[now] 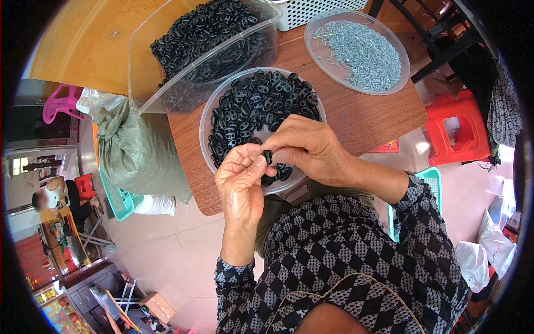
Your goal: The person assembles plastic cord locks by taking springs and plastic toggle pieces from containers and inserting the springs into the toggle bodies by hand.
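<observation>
A small black plastic piece (268,158) is pinched in the fingertips of my left hand (241,186). My right hand (318,151) meets it from the other side, thumb and fingers closed together against the piece; whatever lies between those fingertips is too small or hidden to make out. Both hands are over the near part of a round clear tub (206,146). Inside the tub lie many black oval pieces (250,106) with two holes each. Silvery screws (367,55) are heaped on a shallow round plastic dish (329,71) at the far right of the table.
The wooden table (364,119) carries a large clear bin (135,72) of more black pieces, back left. Behind stands a white perforated basket (317,12). A tied green sack (139,147) sits left of the table; a red stool (459,131) is at right. Another person (55,195) appears far left.
</observation>
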`<state>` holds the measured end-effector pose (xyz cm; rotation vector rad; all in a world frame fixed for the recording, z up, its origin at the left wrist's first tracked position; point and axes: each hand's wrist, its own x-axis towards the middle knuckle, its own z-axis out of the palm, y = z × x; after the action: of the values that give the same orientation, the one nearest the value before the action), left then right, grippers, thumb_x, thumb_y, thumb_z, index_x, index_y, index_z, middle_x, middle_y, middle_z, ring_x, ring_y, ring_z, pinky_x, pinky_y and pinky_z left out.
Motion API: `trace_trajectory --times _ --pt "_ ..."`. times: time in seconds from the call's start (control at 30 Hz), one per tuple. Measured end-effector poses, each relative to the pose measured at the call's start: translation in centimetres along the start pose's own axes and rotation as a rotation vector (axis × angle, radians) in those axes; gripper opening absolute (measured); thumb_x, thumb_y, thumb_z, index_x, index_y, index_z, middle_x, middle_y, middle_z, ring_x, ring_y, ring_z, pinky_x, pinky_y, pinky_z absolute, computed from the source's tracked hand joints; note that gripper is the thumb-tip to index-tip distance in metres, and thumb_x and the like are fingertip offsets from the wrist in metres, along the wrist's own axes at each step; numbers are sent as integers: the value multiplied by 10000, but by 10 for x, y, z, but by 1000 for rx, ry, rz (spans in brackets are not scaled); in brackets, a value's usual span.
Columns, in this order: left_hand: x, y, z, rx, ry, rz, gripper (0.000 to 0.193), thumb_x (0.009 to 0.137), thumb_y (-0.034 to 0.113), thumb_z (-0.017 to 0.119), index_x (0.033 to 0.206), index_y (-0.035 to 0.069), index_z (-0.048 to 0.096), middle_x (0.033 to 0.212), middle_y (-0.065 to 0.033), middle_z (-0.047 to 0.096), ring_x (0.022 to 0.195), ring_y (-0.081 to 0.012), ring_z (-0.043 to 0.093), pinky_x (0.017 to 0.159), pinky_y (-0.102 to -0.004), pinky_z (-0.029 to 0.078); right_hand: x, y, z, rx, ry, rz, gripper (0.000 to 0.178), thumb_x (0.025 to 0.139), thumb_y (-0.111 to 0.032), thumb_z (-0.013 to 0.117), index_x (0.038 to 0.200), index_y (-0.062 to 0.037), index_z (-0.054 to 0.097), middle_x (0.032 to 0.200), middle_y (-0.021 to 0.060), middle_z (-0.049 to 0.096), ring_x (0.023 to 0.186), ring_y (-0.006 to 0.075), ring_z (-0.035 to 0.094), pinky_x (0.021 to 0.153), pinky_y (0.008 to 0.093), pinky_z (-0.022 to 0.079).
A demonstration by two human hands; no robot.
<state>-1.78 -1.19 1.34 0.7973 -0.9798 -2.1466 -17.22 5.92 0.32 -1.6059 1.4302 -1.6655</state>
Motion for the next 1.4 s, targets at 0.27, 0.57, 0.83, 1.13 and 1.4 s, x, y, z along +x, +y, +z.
trace_trajectory --times 0.27,0.57,0.83,1.13,1.4 --pt "-3 -2 11 147 56 83 164 838 20 647 972 -47 582 857 -71 616 708 -129 582 601 -252 508 0 7 6 -196 99 -245 154 701 -43 633 855 -53 639 745 68 549 716 255 521 619 360 438" --pt "-13 -13 12 686 130 386 155 881 82 625 967 -45 604 788 -52 617 655 -106 571 598 -218 470 -7 14 3 -292 41 -300 110 671 -76 632 765 -48 584 744 65 506 716 252 486 588 363 424" --pt "2 -4 -12 1566 -10 965 86 788 -17 651 834 -18 579 718 -119 575 615 -281 558 554 -349 439 21 72 -124 -949 63 42 93 702 -85 669 782 -54 633 766 106 611 769 314 583 674 413 477" --pt "4 -1 -13 1814 -59 878 142 706 29 699 815 29 607 826 -80 594 760 -254 567 663 -358 424 43 110 -143 -1279 -165 171 86 628 -68 611 635 15 631 715 237 622 723 397 629 620 474 502" --pt "13 -8 2 1698 -187 890 224 652 53 725 856 41 636 879 -71 614 806 -241 560 744 -357 401 42 115 -145 -1293 -216 91 130 638 -64 582 622 62 611 666 275 582 661 422 613 573 477 492"
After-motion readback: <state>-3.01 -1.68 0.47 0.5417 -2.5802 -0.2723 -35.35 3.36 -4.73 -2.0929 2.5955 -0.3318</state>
